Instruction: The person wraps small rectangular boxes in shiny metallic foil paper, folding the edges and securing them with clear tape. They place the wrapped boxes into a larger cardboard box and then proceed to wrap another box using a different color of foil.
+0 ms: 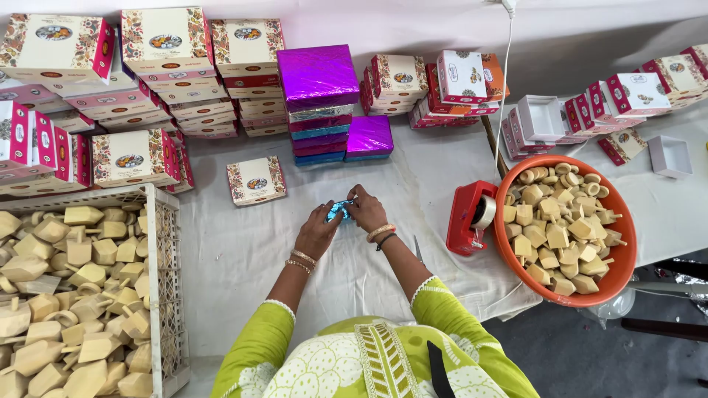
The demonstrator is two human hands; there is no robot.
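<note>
The left hand [317, 232] and right hand [366, 210] both pinch a small blue foil piece [339, 210] over the tabletop [243, 250], just left of the red tape dispenser [468, 217], with the orange basin [623, 254] beyond it.

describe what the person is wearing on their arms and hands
Both arms come out of lime-green sleeves with white trim at the cuffs, ending near the elbow. The left hand has thin beaded bangles at the wrist; the right hand has a peach bangle and a dark thread band. No gloves.
</note>
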